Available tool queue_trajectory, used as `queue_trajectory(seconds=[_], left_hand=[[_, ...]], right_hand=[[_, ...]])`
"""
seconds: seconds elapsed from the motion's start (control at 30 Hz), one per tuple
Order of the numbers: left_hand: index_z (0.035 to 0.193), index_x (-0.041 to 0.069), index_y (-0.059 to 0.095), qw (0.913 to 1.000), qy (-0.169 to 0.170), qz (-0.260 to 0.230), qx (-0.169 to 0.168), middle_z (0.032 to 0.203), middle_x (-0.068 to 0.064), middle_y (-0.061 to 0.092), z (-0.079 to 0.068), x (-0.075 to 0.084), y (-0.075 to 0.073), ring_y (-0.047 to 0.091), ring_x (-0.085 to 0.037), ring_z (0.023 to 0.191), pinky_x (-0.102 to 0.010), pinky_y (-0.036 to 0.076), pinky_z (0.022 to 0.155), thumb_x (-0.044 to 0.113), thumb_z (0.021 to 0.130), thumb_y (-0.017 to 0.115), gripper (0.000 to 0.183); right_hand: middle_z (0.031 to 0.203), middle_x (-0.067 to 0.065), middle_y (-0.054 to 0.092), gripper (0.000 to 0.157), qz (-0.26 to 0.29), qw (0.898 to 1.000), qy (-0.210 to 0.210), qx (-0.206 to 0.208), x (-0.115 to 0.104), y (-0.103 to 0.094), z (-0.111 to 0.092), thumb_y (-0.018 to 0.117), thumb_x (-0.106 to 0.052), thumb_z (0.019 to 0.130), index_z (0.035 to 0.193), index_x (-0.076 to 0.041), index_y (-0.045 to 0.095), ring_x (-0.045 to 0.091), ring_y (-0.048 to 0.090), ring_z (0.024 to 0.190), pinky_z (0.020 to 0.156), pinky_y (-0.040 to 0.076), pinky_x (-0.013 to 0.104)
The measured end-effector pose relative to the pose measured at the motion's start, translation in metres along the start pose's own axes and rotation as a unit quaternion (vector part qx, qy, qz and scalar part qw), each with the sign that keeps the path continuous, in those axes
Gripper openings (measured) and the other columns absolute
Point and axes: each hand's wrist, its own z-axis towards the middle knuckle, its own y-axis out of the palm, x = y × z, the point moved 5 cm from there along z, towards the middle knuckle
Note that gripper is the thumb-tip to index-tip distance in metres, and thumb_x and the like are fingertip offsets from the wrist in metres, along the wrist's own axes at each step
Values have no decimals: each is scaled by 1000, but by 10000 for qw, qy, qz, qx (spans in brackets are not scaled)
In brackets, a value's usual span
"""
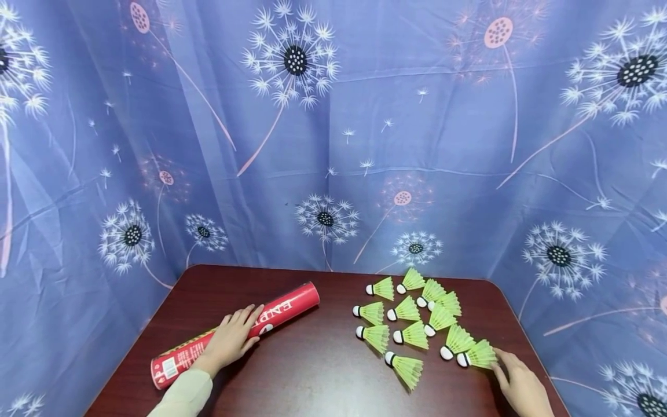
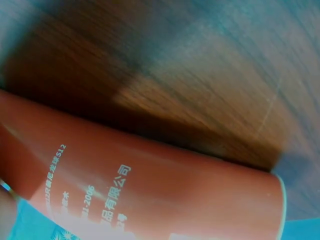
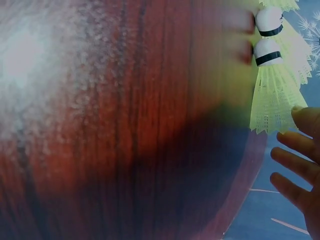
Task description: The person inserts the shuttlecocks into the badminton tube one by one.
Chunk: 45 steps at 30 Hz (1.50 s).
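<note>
Nearest the camera, the pale-sleeved left forearm (image 1: 184,394) leads to the left hand (image 1: 226,340), which lies across the long red cylindrical tube with white lettering (image 1: 292,304); its fingers are extended along the upper surface, the thumb apart on the near side, with no firm hold evident. The tube rests diagonally on the left part of the dark reddish-brown wood-grain desk (image 1: 312,370). Judge it light, smooth and fairly stiff, liable to roll; steady it around the middle with fingers and thumb on opposite sides, and avoid crushing the wall. Whether it contains anything cannot be told. Twelve shuttlecocks lie on their sides on the right part of the desk. Bare and spread, the right hand (image 1: 521,382) reaches the skirt of the nearest yellow-green mesh shuttlecock with a white rounded head and black band (image 1: 480,353); the fingers are nearly straight, at the skirt's edge, with no closed grip visible. Each shuttlecock probably weighs very little: the head should be firm, the flared skirt springy and easily bent. Take hold by the head or banded collar, and use light pressure on the skirt.
</note>
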Motion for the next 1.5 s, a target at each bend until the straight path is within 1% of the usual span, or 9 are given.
queue_trajectory(seconds=[0.17, 0.37, 0.67, 0.8, 0.97, 1.2, 1.27, 1.4, 1.5], left_hand=[[144, 4, 41, 10000, 44, 0, -8, 132, -20, 51, 1, 0, 0, 54, -36, 111, -52, 44, 90, 33, 83, 74, 75], [143, 4, 42, 9996, 246, -94, 96, 133, -20, 51, 6, 2, 1, 55, -36, 112, -53, 45, 91, 32, 83, 74, 74], [146, 7, 40, 9991, 289, -269, -141, 138, -20, 49, 11, 3, 2, 53, -36, 118, -53, 43, 95, 32, 86, 71, 73], [145, 5, 40, 9990, 388, -214, -101, 138, -21, 49, 11, 5, 1, 53, -36, 118, -53, 45, 94, 28, 87, 71, 70], [144, 3, 42, 9985, 528, -140, 10, 136, -22, 50, 11, 10, -2, 54, -38, 117, -53, 46, 93, 24, 85, 74, 70], [145, 3, 39, 9982, 592, -93, 93, 140, -22, 47, 14, 13, -5, 52, -38, 122, -52, 45, 96, 22, 84, 74, 73], [146, 3, 38, 9980, 615, -71, 122, 141, -22, 46, 15, 15, -7, 51, -38, 123, -53, 45, 96, 22, 84, 75, 74], [143, 2, 42, 9963, 793, -37, 322, 139, -23, 48, 16, 20, -16, 52, -38, 122, -53, 46, 94, 20, 81, 77, 74], [142, 1, 44, 9943, 963, 21, 450, 138, -23, 48, 15, 24, -24, 53, -38, 120, -53, 47, 93, 19, 79, 78, 73]], right_hand=[[95, 20, 66, 29, 103, 9987, -193, 466, -5, -4, 0, 73, 4, 75, 104, 6, 66, 43, 64, 84, 68, 48, 58], [83, 7, 67, 27, 92, 9941, -313, 1030, -4, -7, -1, 78, 7, 67, 92, -1, 69, 22, 62, 65, 56, 47, 44], [75, 7, 66, 24, 314, 9902, -325, 1322, 0, -4, -5, 77, 8, 62, 77, -6, 68, 28, 63, 65, 59, 44, 36], [71, 6, 66, 26, 427, 9878, -436, 1436, 2, -5, -6, 79, 9, 60, 76, -8, 68, 18, 62, 60, 56, 43, 29], [69, 6, 66, 25, 657, 9829, -525, 1639, 3, -12, -6, 78, 8, 61, 77, -8, 69, -8, 54, 61, 52, 41, 22], [72, 8, 66, 16, 577, 9779, -491, 1949, 8, -30, -6, 75, 4, 70, 79, -7, 69, -20, 48, 69, 54, 41, 25], [73, 4, 66, 17, 589, 9767, -392, 2027, 8, -37, -6, 75, 5, 70, 80, -7, 69, -24, 45, 74, 57, 39, 25], [82, -26, 61, 18, 748, 9719, -297, 2212, 3, -51, -4, 73, 6, 69, 82, -7, 70, -31, 38, 83, 62, 36, 18], [90, -40, 52, 17, 898, 9681, -400, 2304, -4, -61, -1, 72, 6, 71, 83, -5, 70, -33, 36, 90, 69, 33, 7]])
